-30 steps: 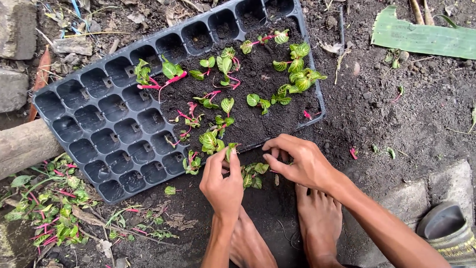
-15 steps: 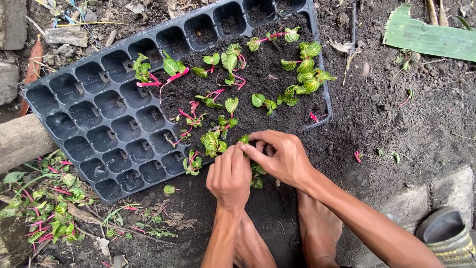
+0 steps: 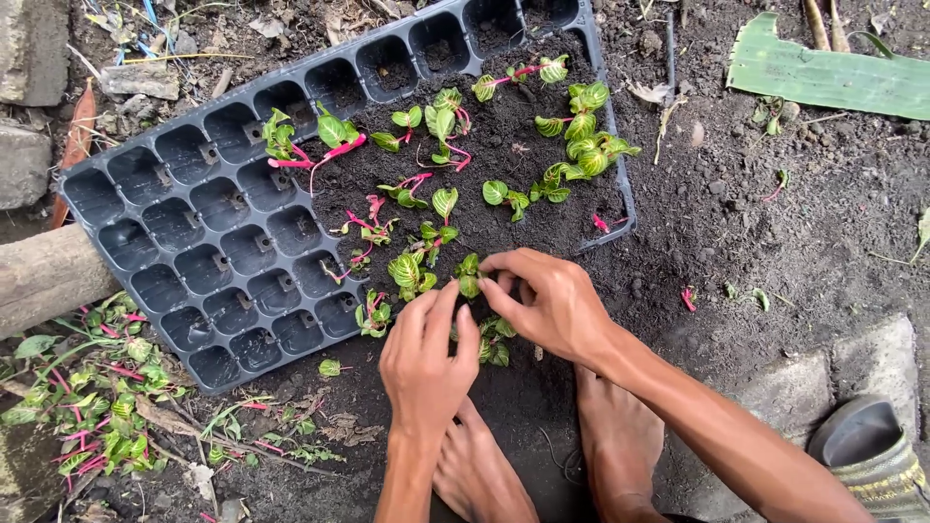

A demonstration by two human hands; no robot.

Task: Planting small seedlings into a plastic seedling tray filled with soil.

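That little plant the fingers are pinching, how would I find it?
Start at the big black seedling tray, half empty cells, half covered in dark soil. Go to its near edge, where the two hands meet. The seedling sits at the right hand fingertips: green striped leaves, the only one being touched.
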